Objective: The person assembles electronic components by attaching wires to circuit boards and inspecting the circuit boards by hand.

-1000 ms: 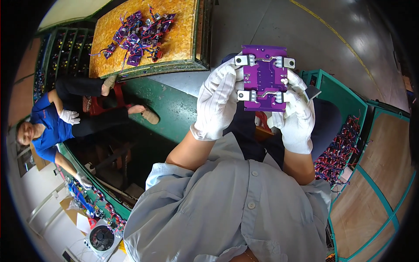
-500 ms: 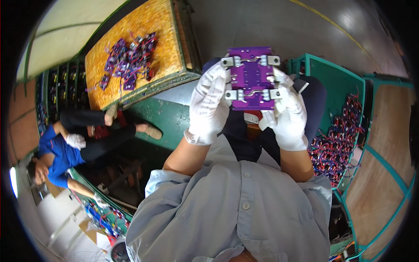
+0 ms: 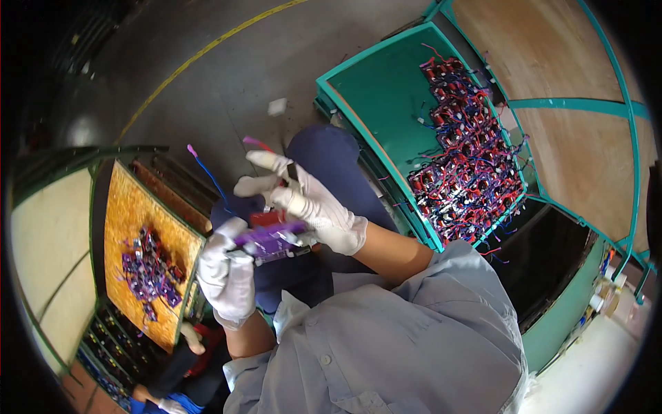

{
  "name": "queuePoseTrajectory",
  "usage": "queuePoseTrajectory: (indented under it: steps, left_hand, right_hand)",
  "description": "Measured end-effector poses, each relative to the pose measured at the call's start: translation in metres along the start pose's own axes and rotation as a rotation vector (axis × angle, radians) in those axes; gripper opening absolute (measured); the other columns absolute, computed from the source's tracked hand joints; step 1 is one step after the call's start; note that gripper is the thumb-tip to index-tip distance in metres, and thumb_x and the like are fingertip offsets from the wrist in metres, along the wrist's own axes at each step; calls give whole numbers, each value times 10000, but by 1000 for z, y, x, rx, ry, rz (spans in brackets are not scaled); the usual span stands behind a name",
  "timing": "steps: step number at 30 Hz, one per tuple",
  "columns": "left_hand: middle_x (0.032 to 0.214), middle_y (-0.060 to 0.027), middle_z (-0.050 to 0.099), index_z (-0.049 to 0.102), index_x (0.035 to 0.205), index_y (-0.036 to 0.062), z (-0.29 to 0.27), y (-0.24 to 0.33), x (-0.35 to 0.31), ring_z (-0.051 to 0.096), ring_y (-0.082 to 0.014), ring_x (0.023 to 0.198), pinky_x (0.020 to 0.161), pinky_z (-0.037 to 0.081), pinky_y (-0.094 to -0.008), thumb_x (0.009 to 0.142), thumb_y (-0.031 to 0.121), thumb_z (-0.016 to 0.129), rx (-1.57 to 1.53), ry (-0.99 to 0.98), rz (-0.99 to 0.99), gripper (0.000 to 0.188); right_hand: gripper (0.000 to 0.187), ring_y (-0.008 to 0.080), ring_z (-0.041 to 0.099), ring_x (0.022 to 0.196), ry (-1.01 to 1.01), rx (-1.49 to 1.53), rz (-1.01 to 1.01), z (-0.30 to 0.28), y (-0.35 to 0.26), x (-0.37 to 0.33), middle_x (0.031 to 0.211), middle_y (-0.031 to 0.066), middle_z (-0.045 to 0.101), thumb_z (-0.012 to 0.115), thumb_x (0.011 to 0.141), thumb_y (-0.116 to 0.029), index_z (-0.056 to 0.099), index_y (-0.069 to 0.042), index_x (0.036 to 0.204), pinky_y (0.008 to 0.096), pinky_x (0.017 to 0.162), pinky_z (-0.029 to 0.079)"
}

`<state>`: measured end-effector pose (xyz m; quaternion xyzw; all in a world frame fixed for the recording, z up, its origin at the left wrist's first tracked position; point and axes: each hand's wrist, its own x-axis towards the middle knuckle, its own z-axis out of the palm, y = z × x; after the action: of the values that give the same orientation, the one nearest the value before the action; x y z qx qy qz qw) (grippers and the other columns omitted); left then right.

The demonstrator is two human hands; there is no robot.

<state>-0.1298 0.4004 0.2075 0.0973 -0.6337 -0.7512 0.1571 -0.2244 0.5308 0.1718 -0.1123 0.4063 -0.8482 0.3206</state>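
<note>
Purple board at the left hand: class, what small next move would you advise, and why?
Perhaps the right hand should gather the blue wire: its pink end juts out beyond the left hand, which grips the purple board, while the right hand is partly spread.

It looks like an electronics workshop: a green tray of wired parts (massed together), a yellow floor line.

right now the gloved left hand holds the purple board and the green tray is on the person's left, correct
Wrong side: the head view shows the green tray on the person's right; the gloved left hand holds the purple board.
</note>
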Motion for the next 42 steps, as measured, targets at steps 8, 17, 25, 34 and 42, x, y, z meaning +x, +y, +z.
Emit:
queuePoseTrajectory:
  steps: [8,17,25,34,42]
  left_hand:
    - [823,-67,591,498,851,83,41,-37,56,550,-242,799,716,410,-337,710,-35,526,776,-422,530,186]
    - [1122,-186,482,445,1147,-15,90,-101,85,464,-324,1044,889,365,-379,813,126,495,1079,-305,334,366]
    - [1026,-145,548,495,1067,-7,73,-132,82,507,-302,993,850,390,-374,776,66,529,1055,-293,376,302]
    - [998,-89,565,528,1021,26,86,-130,88,517,-250,980,851,374,-335,750,36,558,1097,-335,393,273]
    - [1002,-111,563,534,987,21,94,-130,91,516,-283,976,863,383,-384,788,57,514,1067,-391,369,203]
  right_hand:
    - [203,96,522,845,-193,-133,44,-70,-45,-8,906,29,588,586,786,-68,572,-26,983,244,767,415]
    - [303,87,525,571,575,-466,128,-169,-33,-22,709,38,551,367,739,54,564,-40,948,213,470,428]
    - [225,315,563,717,327,-1743,-108,-269,-42,24,874,119,571,526,671,-37,591,-119,870,394,593,462]
    - [301,310,558,882,738,-1746,281,-339,33,-17,1189,103,451,495,729,-87,555,-120,1022,376,715,472]
    - [675,367,560,852,1267,-1160,187,-326,61,6,1006,197,540,629,691,-362,292,-140,1232,415,687,465]
